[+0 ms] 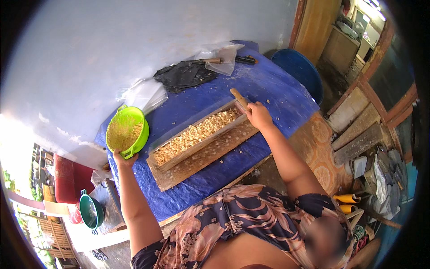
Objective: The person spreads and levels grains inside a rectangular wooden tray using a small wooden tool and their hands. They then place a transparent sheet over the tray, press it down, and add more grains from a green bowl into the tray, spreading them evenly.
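My left hand point(125, 158) grips the near handle of a lime-green plastic basin point(145, 129), which is tilted and holds pale yellowish crumbs. My right hand point(260, 116) is closed around a wooden stick point(238, 96) at the far right end of a long wooden trough point(198, 142). Clear plastic sheeting lines the trough. Pale, chunky pieces point(196, 134) fill much of its length. Beneath it lies a worn wooden board point(181, 176), its near edge sticking out towards me.
A blue tarpaulin point(215, 171) covers the table. Clear plastic bags point(146, 94), a black plastic sheet point(184, 75) and a black-handled tool point(246, 60) lie along the wall. A large blue tub point(299, 70) stands beyond the right corner; a green basin point(91, 211) sits at lower left.
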A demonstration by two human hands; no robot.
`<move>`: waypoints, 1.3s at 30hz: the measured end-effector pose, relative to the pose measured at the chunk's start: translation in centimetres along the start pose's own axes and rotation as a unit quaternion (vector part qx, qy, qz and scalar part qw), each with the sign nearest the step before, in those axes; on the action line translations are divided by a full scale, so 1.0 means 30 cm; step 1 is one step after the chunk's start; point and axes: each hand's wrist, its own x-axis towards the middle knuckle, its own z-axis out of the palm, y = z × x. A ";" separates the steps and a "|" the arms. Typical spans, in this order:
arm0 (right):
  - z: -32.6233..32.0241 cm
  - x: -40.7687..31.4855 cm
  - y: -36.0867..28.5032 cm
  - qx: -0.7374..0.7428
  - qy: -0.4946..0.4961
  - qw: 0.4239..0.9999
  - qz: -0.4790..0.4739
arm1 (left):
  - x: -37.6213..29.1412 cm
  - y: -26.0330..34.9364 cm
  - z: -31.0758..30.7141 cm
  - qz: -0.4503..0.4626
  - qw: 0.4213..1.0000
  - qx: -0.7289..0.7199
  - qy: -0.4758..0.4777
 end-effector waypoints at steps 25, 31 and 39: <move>0.081 0.151 -0.571 0.106 -0.121 0.963 -0.218 | -0.467 -0.286 0.513 0.271 0.916 0.144 -0.258; 0.074 0.063 -0.641 0.577 -0.279 0.747 0.176 | -0.517 -0.371 0.653 0.357 0.882 0.272 -0.145; 0.029 0.083 -0.643 0.847 -0.205 0.407 0.273 | -0.548 -0.440 0.633 0.200 0.956 0.116 -0.178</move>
